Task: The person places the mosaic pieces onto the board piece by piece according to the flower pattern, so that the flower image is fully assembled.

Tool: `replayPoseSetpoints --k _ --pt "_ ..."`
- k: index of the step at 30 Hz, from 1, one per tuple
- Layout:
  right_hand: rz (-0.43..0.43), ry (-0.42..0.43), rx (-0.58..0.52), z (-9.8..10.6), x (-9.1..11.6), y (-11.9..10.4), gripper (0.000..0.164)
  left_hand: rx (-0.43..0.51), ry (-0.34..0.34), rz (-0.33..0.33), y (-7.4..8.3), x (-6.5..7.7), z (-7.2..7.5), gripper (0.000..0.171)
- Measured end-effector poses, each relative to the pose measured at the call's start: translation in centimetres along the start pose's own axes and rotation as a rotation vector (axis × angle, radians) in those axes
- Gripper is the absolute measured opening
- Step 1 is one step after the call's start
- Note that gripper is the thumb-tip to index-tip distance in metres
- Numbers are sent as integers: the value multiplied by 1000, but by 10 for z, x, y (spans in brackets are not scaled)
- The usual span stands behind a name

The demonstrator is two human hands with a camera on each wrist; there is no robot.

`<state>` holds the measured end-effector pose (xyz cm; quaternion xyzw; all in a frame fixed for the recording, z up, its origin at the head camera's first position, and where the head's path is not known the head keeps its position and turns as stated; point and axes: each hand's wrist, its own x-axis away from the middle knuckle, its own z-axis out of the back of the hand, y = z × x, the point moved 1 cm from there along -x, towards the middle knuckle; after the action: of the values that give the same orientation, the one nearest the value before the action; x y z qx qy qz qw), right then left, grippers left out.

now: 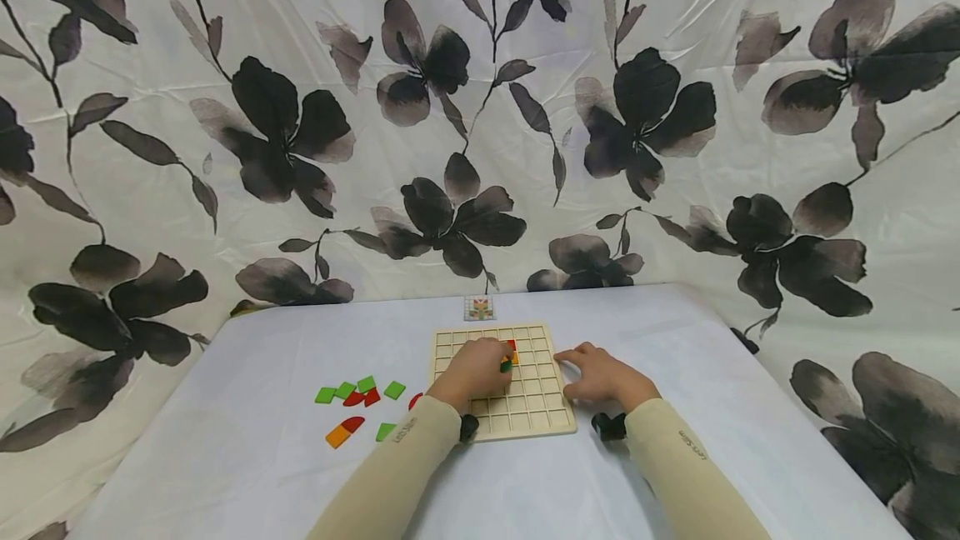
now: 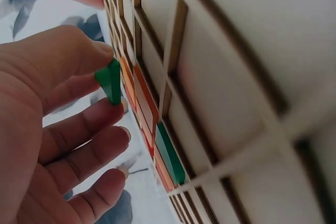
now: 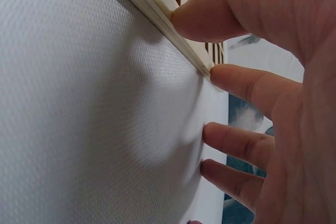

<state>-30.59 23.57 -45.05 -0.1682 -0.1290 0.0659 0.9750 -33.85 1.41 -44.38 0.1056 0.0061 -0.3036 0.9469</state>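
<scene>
My left hand point(image 1: 477, 367) is over the wooden grid board point(image 1: 536, 418). In the left wrist view its thumb and index finger pinch a small green tile point(image 2: 109, 80) close to the board's cells, while the other fingers spread loosely. Beside that hand, orange tiles point(image 2: 147, 98) and another green tile point(image 2: 169, 153) lie in the grid, with red ones partly hidden. At the board's right side is my right hand point(image 1: 606, 375). Its thumb and index fingertip touch the board's edge point(image 3: 157, 17), and the remaining fingers extend toward the white cloth.
Loose tiles lie left of the board: several green tiles point(image 1: 393, 390), red pieces point(image 1: 372, 397) and an orange square point(image 1: 337, 437). A small picture card point(image 1: 479, 307) sits beyond the board. A floral curtain point(image 1: 450, 107) hangs behind the white-covered table point(image 1: 225, 457).
</scene>
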Motion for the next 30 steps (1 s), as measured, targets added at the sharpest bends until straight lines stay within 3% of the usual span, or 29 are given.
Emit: replayPoseSetpoints --k 8,14,21,30 --pt "19 7 3 0 0 2 64 -78 5 -38 10 -7 -3 22" --pt "20 9 1 -1 0 3 64 -52 -22 -33 13 -10 -5 22" --pt "13 5 2 -1 -3 3 64 -50 -1 -20 10 -7 -7 5" --pt "5 2 -3 -2 -2 4 64 -17 -11 -44 11 -3 -4 9"
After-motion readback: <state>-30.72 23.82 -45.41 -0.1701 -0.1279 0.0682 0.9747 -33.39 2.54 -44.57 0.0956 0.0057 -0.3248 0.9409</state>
